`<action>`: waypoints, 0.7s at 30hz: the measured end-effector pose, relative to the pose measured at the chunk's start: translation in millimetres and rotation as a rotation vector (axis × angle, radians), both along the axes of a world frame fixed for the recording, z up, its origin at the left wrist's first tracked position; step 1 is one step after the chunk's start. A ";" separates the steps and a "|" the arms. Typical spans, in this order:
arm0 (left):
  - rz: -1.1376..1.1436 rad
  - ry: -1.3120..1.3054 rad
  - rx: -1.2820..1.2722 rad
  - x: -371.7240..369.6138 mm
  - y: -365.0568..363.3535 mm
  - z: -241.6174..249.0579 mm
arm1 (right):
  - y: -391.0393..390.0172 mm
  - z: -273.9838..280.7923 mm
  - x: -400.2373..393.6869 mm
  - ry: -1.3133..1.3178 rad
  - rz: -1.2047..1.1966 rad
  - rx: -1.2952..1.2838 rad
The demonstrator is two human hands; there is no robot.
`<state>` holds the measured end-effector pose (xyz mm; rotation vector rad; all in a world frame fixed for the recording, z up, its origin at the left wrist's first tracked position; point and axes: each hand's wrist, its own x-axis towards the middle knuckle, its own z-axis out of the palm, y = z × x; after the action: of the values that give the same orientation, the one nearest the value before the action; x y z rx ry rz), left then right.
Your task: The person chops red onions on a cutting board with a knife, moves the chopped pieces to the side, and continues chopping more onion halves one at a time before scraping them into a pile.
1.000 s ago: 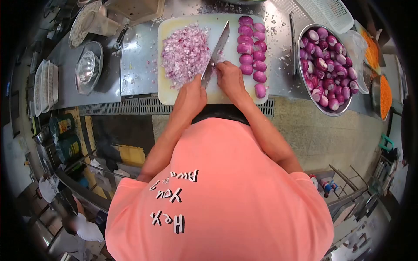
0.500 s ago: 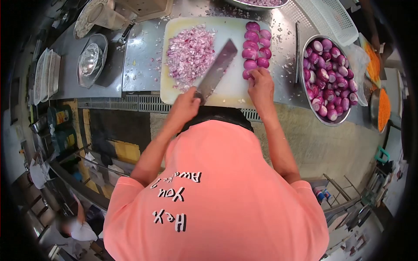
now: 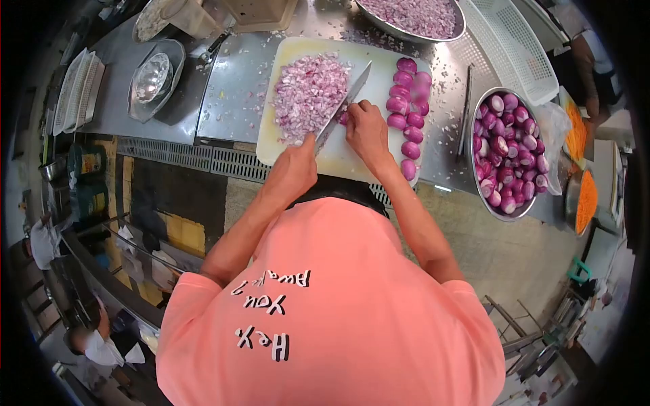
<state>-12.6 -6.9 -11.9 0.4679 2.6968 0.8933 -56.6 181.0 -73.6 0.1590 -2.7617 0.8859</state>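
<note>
My left hand (image 3: 292, 166) is wrapped round the handle of a kitchen knife (image 3: 357, 86), its blade angled up and to the right over the white cutting board (image 3: 284, 55). Right beside the blade, my right hand (image 3: 367, 130) has its fingers bent down on a peeled purple onion piece (image 3: 343, 118), mostly covered by the fingers. Left of the knife lies a heap of chopped onion (image 3: 308, 95). Along the board's right side, peeled onion halves (image 3: 397, 105) stand in two uneven rows.
A steel bowl of whole peeled onions (image 3: 508, 152) stands at the right, with a dark rod (image 3: 466, 108) beside it. Behind the board sit a bowl of chopped onion (image 3: 413, 17) and a white plastic basket (image 3: 518, 54). Bowls of shredded orange food (image 3: 586, 203) are farther right. Other people work nearby.
My right hand has moved left from the onion rows to the knife, bringing an onion piece. The knife blade has turned edge-down beside it. The camera view has shifted slightly.
</note>
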 end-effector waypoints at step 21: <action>-0.017 -0.069 -0.074 14.9 -9.7 4.5 | -1.9 -9.4 8.0 0.162 -0.023 -0.078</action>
<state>2.3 -16.6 -7.5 0.4349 2.6490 0.7869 -48.6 179.1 -83.0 0.1769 -2.5712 0.9300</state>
